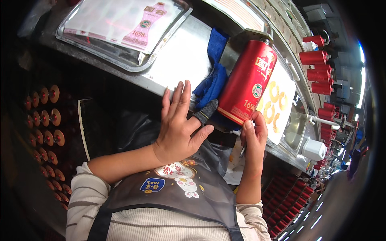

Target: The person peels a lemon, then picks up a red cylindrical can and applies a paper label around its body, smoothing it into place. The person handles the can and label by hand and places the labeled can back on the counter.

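A shiny red cylindrical bottle (248,80) with gold print and a small green-and-white emblem lies tilted, its far end on a metal fitting (263,38). My left hand (177,130) is open at its near left side, fingers spread. A grey knitted sleeve (207,111) covers the index finger, whose tip is by the bottle's lower edge. My right hand (255,134) is closed in a pinch at the lower right rim. A thin pointed end shows below its fingers; what it holds is unclear. A blue cloth (213,82) lies bunched left of the bottle.
A metal tray (150,60) holds printed pink-and-white sheets (116,24) at the far left. Right of the bottle lies a white sheet with gold curved shapes (275,102). Red bottles (313,58) line the right side; several more stand in racks (287,205) low right.
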The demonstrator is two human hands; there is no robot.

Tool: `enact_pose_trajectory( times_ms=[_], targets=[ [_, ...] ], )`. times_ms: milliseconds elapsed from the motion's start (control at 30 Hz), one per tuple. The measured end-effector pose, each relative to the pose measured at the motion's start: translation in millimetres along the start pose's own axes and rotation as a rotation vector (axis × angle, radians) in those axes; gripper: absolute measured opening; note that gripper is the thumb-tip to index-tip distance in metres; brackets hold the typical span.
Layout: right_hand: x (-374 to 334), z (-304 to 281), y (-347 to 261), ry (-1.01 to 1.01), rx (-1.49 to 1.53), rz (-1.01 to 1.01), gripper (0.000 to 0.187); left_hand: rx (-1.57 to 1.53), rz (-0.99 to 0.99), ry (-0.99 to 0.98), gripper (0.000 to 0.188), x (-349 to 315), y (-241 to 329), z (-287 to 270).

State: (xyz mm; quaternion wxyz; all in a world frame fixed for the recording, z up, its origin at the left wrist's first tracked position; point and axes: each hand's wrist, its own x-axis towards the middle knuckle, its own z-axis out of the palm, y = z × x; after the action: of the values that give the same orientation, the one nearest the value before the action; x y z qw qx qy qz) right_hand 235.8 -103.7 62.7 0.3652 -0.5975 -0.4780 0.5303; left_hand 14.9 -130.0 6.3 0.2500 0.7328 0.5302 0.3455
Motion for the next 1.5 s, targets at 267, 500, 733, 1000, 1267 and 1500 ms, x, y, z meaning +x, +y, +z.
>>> enact_pose_trajectory(
  times_ms=[267,500,733,1000,1267,1500],
  targets=[
    [2,-1,5,0.013,0.006,-0.023,0.031,0.002,0.103,0.044,0.043,8,16,-8],
    [3,2,10,0.014,-0.003,-0.118,0.027,0.186,0.236,-0.012,0.034,23,28,-22],
    [5,-3,13,-0.013,0.027,-0.152,0.024,0.326,0.412,-0.082,0.025,43,49,-32],
    [7,-36,21,-0.18,0.194,0.016,0.009,0.509,0.616,-0.14,0.029,65,66,-13],
    [5,-30,10,-0.131,-0.054,-0.095,0.014,0.065,0.372,0.014,0.072,73,38,-4],
    [-7,-31,-1,-0.098,0.1,-0.007,0.015,0.077,0.346,-0.064,0.043,28,-3,-20]
  ],
)
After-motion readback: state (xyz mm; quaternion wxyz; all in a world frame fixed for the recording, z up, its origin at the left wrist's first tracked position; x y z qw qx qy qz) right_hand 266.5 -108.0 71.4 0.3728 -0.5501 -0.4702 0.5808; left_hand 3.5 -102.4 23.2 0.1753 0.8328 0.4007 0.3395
